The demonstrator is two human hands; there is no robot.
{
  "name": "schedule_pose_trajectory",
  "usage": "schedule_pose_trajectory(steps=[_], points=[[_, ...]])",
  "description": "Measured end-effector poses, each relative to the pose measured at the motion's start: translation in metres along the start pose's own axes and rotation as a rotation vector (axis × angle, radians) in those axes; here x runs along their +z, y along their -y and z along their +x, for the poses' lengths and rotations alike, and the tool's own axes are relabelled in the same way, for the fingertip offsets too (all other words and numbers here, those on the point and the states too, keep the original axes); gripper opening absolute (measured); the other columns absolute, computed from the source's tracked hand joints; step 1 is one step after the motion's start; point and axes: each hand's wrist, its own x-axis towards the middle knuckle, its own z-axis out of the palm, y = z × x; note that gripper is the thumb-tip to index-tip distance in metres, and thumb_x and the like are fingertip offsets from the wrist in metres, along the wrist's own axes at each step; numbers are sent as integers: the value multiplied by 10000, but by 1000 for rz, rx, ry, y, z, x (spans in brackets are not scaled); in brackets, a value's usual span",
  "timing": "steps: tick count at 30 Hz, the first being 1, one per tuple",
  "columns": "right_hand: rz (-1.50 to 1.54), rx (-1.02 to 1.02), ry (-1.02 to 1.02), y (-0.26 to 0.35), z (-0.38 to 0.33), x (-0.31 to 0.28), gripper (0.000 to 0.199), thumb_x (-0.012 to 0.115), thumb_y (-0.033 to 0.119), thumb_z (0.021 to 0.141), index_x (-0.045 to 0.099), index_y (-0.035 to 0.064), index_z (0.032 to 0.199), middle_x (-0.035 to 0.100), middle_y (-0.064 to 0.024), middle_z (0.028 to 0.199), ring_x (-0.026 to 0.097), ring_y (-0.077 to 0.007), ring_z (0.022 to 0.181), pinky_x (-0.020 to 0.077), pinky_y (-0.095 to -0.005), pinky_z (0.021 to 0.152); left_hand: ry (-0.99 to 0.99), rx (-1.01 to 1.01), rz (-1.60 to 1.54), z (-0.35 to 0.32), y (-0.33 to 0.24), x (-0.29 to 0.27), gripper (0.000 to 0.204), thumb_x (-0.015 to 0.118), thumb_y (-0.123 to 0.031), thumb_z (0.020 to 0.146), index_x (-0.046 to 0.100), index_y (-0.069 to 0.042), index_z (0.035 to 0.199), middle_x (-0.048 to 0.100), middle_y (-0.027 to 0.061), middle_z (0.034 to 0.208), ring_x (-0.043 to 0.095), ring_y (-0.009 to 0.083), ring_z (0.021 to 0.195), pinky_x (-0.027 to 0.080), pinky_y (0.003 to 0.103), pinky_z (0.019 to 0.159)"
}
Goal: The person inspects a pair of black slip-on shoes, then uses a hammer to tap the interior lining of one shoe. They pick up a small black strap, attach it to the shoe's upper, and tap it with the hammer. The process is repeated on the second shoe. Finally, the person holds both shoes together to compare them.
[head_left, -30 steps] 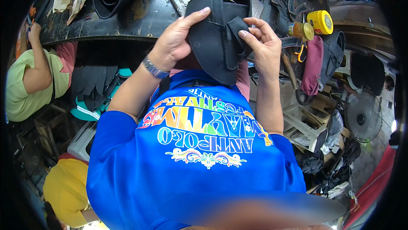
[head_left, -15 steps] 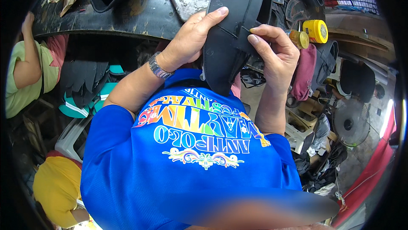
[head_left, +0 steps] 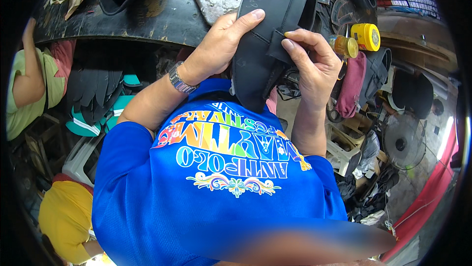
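A black leather shoe upper [head_left: 275,13] with stitched seams hangs in front of my chest, its narrower end pointing down toward me. My left hand [head_left: 228,40] grips its left side, thumb flat on the outer face and the other fingers hidden behind. On the right, my right hand [head_left: 314,62] pinches between thumb and forefinger the end of a short black strap [head_left: 278,45] that lies across the upper. The part of the strap under my fingertips is hidden.
Beyond my hands runs a dark worktable [head_left: 142,25] bearing black leather pieces. A yellow jar [head_left: 365,37] and a small gold-lidded jar [head_left: 350,47] stand to the right, above a maroon pouch [head_left: 352,86]. A standing fan [head_left: 403,140] is farther right. Other people sit at the left.
My right hand has shifted slightly left with the strap, which now lies flatter against the upper. My left hand keeps its grip, nearly still.
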Motion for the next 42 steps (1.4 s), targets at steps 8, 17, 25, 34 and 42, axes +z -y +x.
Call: schedule_pose_trajectory(steps=[8, 17, 25, 34, 42], points=[[55, -4, -66, 5, -6, 0, 147, 706, -73, 815, 696, -41, 959, 690, -54, 923, 628, -89, 846, 492, -208, 790, -12, -15, 27, 3, -1, -4, 389, 531, -313, 1004, 601, 32, 1168, 694, 122, 1043, 696, 149, 868, 573, 248, 757], [-4, 3, 0, 3, -4, 5, 135, 716, -45, 828, 701, -37, 962, 689, -42, 911, 627, -85, 831, 494, -208, 769, -21, -17, -2, -1, 0, -6, 388, 524, -315, 1008, 610, 31, 1162, 694, 121, 1042, 692, 148, 885, 569, 251, 778], [-14, 2, -27, -1, -2, 9, 137, 715, -48, 823, 703, -41, 960, 693, -46, 909, 630, -87, 841, 494, -206, 774, -16, 11, 83, -2, 1, -9, 395, 523, -326, 1010, 609, 29, 1158, 695, 113, 1024, 693, 138, 857, 572, 235, 741], [-20, 16, -11, -2, -1, 10, 135, 714, -55, 819, 706, -44, 954, 697, -53, 915, 630, -92, 845, 495, -211, 782, -18, 11, 95, -3, 0, -10, 394, 516, -326, 1014, 606, 28, 1161, 695, 107, 1009, 692, 133, 847, 572, 233, 732], [-80, -43, -22, -6, 0, 14, 132, 710, -67, 807, 705, -43, 936, 698, -60, 888, 635, -103, 824, 496, -217, 754, -27, 42, 108, -3, 1, -10, 381, 518, -323, 1014, 613, 21, 1150, 695, 93, 982, 684, 115, 819, 568, 223, 708]])
